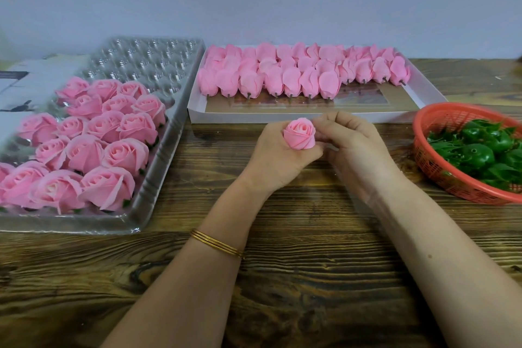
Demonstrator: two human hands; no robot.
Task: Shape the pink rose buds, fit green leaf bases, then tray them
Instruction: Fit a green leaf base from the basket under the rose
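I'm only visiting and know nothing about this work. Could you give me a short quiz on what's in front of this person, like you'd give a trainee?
1. True or false: the left hand grips a pink rose bud with its spiral centre facing up.
2. Where are the green plastic leaf bases? A) in the red plastic mesh basket; B) in the white cardboard box; C) loose on the table.
3. Fill in: in the clear plastic cavity tray, the empty cups are at the ___ end.
Key: 1 true; 2 A; 3 far.
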